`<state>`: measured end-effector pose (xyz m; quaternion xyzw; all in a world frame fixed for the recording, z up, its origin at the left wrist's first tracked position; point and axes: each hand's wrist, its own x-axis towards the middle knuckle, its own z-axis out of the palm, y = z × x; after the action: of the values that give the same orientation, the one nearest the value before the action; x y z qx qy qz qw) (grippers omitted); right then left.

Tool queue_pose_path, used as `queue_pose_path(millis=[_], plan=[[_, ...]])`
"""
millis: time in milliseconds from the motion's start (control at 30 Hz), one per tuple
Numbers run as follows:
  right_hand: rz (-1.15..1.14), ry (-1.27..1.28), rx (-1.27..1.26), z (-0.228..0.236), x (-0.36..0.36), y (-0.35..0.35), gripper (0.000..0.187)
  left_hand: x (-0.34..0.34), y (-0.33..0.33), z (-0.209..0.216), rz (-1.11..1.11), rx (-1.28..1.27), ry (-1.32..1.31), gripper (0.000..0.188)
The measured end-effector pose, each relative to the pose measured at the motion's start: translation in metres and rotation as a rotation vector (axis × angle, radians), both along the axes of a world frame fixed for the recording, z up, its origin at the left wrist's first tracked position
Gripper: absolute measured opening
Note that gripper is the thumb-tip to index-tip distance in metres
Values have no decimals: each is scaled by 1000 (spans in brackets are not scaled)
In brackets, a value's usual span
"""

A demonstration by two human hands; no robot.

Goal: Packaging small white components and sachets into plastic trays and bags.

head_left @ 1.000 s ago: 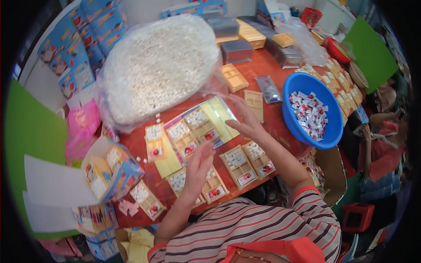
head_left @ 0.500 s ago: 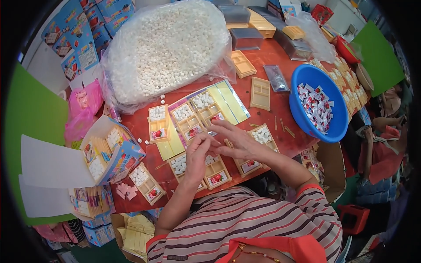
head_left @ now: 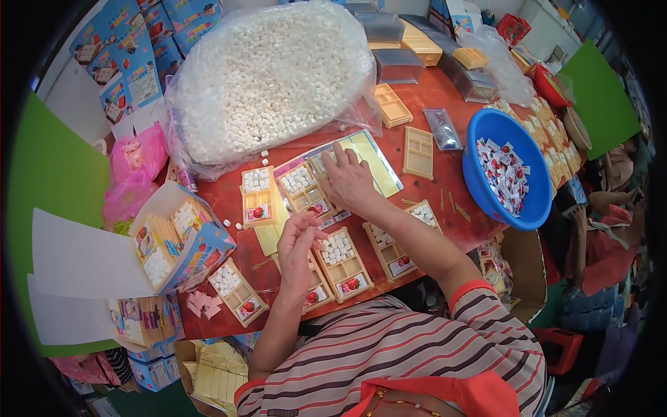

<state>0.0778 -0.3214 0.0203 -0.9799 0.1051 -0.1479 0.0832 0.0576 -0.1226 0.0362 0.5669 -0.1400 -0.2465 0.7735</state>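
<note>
My right hand [head_left: 347,181] reaches over a cream compartment tray [head_left: 322,164] on the yellow-and-blue printed sheet [head_left: 381,167]; its fingers are stretched apart and cover most of that tray. Beside it stands a similar tray with small white cubes [head_left: 299,179] and a strawberry-printed packet [head_left: 319,208]. My left hand [head_left: 297,250] hovers nearer to me, fingers loosely bent, with nothing visible in it. Below it are a partly hidden tray [head_left: 318,288] and a tray with white cubes and a strawberry packet [head_left: 342,264]. Another filled tray [head_left: 257,196] stands to the left.
A large clear bag of white cubes [head_left: 271,76] fills the back. At right stands a blue basin [head_left: 474,182] of small packets. Bare cream trays [head_left: 418,153], thin gold strips [head_left: 458,208] and an open carton [head_left: 201,257] lie around. Another person [head_left: 601,243] is at far right.
My hands, close together before, have parted. The right moved up and away over the far tray; the left drew slightly back to the left, uncovering the near tray's cubes.
</note>
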Motion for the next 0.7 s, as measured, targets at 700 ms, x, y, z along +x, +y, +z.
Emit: queue_pose_path(millis=[700], plan=[[-35,140,77,-30,-1,-5,78,98,-91,-21,-37,425,-858,36]])
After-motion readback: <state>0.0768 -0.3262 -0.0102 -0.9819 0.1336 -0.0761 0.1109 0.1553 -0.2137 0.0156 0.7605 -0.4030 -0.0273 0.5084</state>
